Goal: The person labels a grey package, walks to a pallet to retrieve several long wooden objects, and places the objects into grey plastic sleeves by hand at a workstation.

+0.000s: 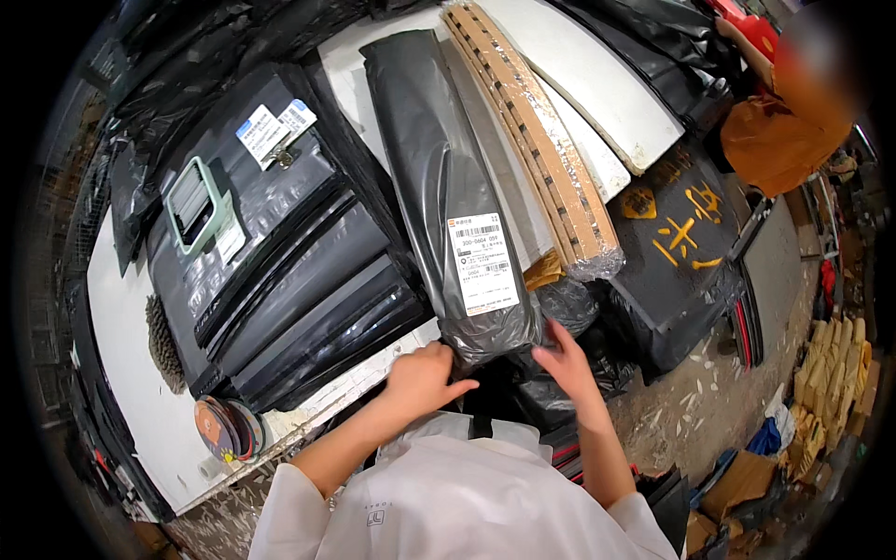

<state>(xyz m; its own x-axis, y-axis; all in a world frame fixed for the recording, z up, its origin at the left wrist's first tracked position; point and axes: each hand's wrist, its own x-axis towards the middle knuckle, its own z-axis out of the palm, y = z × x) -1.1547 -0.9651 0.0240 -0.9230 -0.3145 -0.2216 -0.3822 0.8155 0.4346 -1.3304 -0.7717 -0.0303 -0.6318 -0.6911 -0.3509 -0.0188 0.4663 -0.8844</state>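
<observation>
A long parcel [431, 159] wrapped in black plastic lies lengthwise in front of me, its near end at the table's front edge. A white shipping label [483, 263] is stuck near that end. My left hand [422, 375] is at the parcel's near left corner, its thumb stretched out toward the right and its other fingers bent, their tips partly hidden. Beside the near right corner is my right hand [566, 362], thumb and fingers spread. Nothing shows in either hand.
A stack of black plastic bags [313, 271] covers the table's left, with a pale green framed holder [196, 205] on top. Rolls of tape [224, 429] stand at the front edge. A long brown cardboard piece [541, 140] lies right of the parcel. Another person [779, 140] is at far right.
</observation>
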